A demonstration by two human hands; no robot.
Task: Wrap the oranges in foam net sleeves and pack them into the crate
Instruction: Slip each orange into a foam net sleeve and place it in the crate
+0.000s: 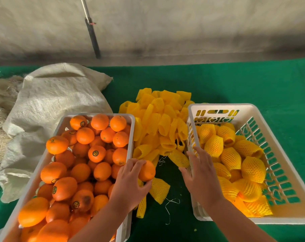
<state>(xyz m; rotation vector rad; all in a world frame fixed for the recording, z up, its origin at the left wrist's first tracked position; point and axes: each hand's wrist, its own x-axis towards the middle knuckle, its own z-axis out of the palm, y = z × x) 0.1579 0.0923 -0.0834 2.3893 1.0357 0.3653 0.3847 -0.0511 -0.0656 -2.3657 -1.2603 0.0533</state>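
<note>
Orange [147,170] clutched in left hand [130,182], fingers curled round it, just past the right rim of the left crate [130,130]. Right hand [200,173], fingers spread and empty, over the near-left rim of the right crate [216,107]. Step in hand: fetching a sleeve. Next, probably: picking one from the sleeve pile [158,123] between crates. Left crate heaped with bare oranges; right crate partly filled with wrapped ones [253,169].

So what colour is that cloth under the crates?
Dark green. The cloth covers the table beneath both crates, seen clearly in the head view.
</note>
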